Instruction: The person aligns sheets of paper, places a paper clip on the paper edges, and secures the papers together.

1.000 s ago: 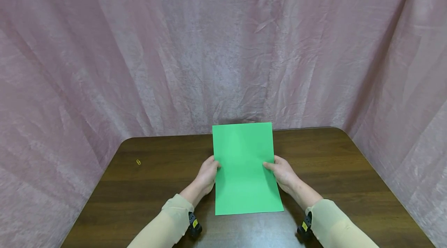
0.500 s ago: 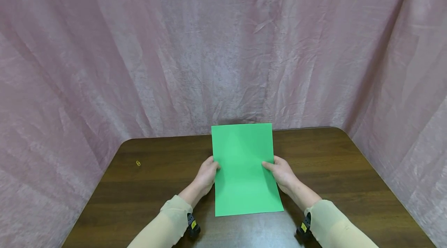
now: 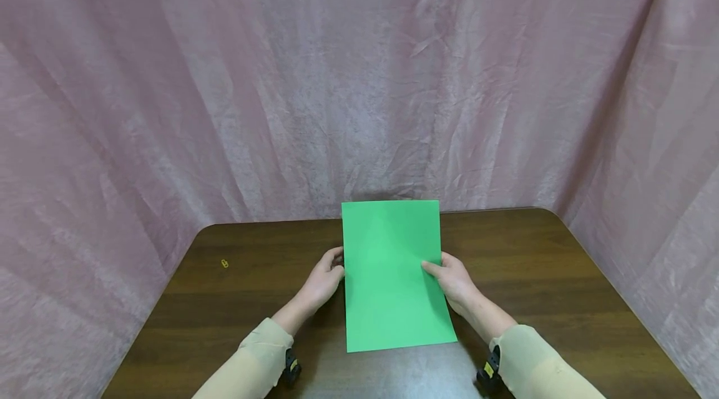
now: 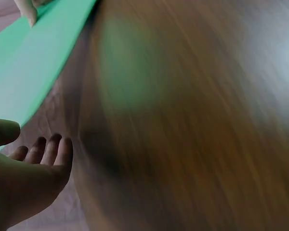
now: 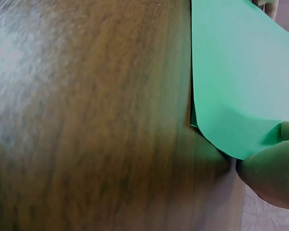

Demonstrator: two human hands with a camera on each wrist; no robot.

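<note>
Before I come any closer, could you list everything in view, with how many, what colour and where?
Table: 1, brown, across the lower part of the head view
Curtain: at least 1, pink, beyond the table
Paper clip: 1, yellow, on the table's far left
Paper sheet: 1, green, over the table's middle
Sleeves: 2, pale, on the forearms
Wrist gadgets: 2, black and yellow, one per wrist
Left grip: 1, bare hand, beside the sheet's left edge
Right grip: 1, bare hand, pinching its right edge
</note>
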